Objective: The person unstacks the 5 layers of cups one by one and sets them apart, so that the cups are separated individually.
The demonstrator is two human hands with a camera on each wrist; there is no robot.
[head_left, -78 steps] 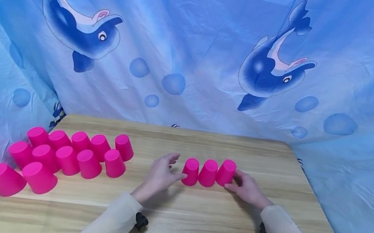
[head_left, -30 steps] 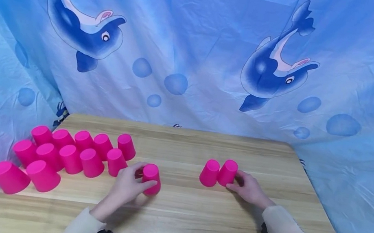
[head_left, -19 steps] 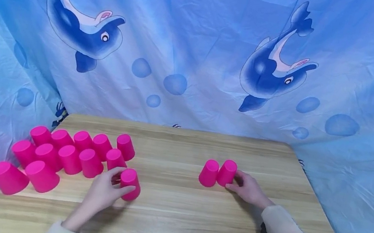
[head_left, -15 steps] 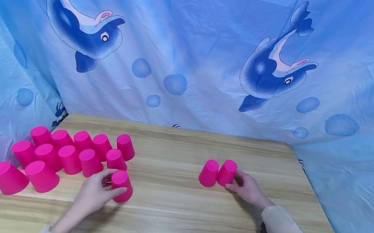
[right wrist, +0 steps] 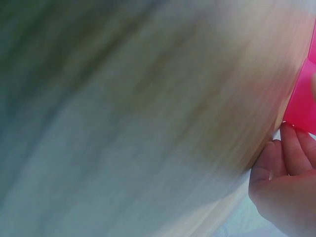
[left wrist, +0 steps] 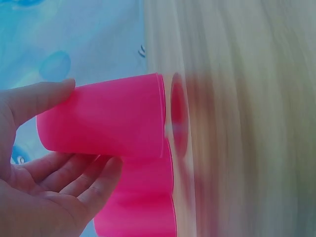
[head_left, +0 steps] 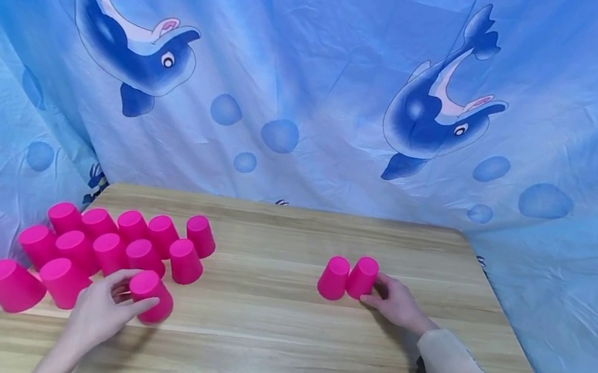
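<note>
In the head view my left hand point(head_left: 99, 315) holds an upside-down pink plastic cup point(head_left: 154, 301), thumb in front and fingers behind. The left wrist view shows this cup point(left wrist: 108, 116) tilted slightly, a narrow gap between its rim and the tabletop. Right of centre stand two more upturned pink cups. My right hand point(head_left: 398, 302) grips the right one point(head_left: 362, 279) low on its side, its thumb and fingers on either side. The left one point(head_left: 334, 278) stands close against it. Only a corner of the gripped cup point(right wrist: 301, 101) shows in the right wrist view.
Several upturned pink cups stand in rows at the table's left, among them a front one point(head_left: 11, 287) and a rear one point(head_left: 201, 236). One front cup point(head_left: 62, 282) is partly behind my left hand. A blue dolphin-print curtain point(head_left: 316, 84) surrounds the wooden table point(head_left: 269, 366).
My left hand has taken the leftmost of three cups at the right and carried it left and nearer, to the front of the rows. My right hand has stayed at its cup.
</note>
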